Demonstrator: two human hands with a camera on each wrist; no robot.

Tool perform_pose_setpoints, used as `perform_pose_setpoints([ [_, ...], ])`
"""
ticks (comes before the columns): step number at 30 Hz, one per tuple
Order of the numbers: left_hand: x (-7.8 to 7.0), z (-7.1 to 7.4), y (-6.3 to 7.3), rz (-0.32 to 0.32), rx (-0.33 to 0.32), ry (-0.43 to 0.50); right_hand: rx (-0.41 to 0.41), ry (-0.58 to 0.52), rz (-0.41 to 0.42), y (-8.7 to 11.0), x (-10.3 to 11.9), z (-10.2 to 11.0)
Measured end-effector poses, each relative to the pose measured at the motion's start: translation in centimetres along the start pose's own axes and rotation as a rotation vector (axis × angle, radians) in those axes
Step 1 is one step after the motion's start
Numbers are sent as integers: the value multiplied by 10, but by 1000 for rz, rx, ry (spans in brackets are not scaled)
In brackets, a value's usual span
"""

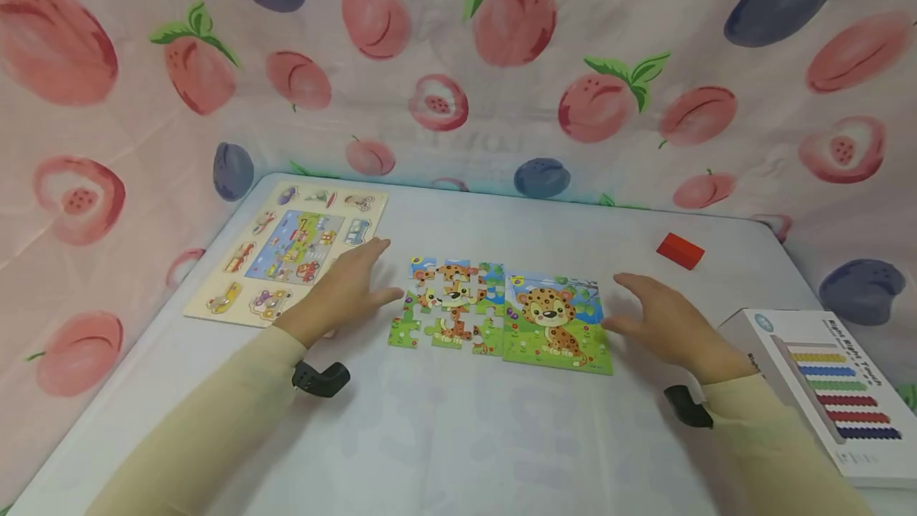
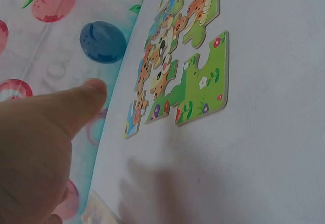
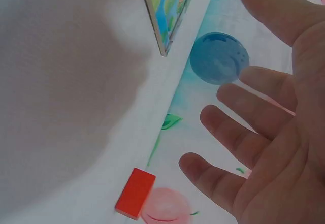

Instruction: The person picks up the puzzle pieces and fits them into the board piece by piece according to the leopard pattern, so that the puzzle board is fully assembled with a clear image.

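A sleeved person reaches over a white surface (image 1: 444, 436), with a white box (image 1: 867, 452) at near right. The left hand (image 1: 337, 293) and right hand (image 1: 677, 333) hover empty, thumb and fingers apart, on either side of a leopard jigsaw (image 1: 454, 295) and a matching picture board (image 1: 555, 321). The jigsaw lies flat, its pieces loosely laid out with gaps, just left of the board; whether they touch is unclear. The pieces look light and stiff, like thin wood or thick card, with smooth faces that probably slide easily. The narrow knobs seem the weakest parts, so a pinch across the broad body, thumb and finger on opposite edges, would be kindest; the board would lift best by its outer edge. Farther off are a vehicle board (image 1: 294, 249) at left, a red block (image 1: 680, 251) at right, and a fruit-patterned curtain (image 1: 494, 142) behind.
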State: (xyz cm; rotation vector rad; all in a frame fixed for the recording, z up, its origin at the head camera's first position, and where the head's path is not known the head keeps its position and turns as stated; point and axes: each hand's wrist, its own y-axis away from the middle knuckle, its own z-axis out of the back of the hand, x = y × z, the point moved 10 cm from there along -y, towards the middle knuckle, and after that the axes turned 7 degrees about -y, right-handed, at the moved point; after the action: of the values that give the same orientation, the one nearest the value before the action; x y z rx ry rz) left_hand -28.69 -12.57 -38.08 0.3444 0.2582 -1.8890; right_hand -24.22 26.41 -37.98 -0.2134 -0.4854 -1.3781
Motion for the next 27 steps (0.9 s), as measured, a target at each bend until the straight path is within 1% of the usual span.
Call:
perform_pose_setpoints([
  [4, -3, -2, -7, -20, -2, 29, 19, -22, -1, -1, -1, -6],
  [9, -1, -9, -14, -16, 20, 44, 32, -67, 16, -2, 1, -13],
  [12, 1, -14, -19, -6, 44, 50, 31, -77, 22, -3, 0, -15],
  [19, 7, -27, -28, 29, 98, 97, 40, -87, -4, -6, -6, -22],
  [27, 6, -31, -34, 31, 105, 115, 65, -118, -25, -6, -11, -30],
])
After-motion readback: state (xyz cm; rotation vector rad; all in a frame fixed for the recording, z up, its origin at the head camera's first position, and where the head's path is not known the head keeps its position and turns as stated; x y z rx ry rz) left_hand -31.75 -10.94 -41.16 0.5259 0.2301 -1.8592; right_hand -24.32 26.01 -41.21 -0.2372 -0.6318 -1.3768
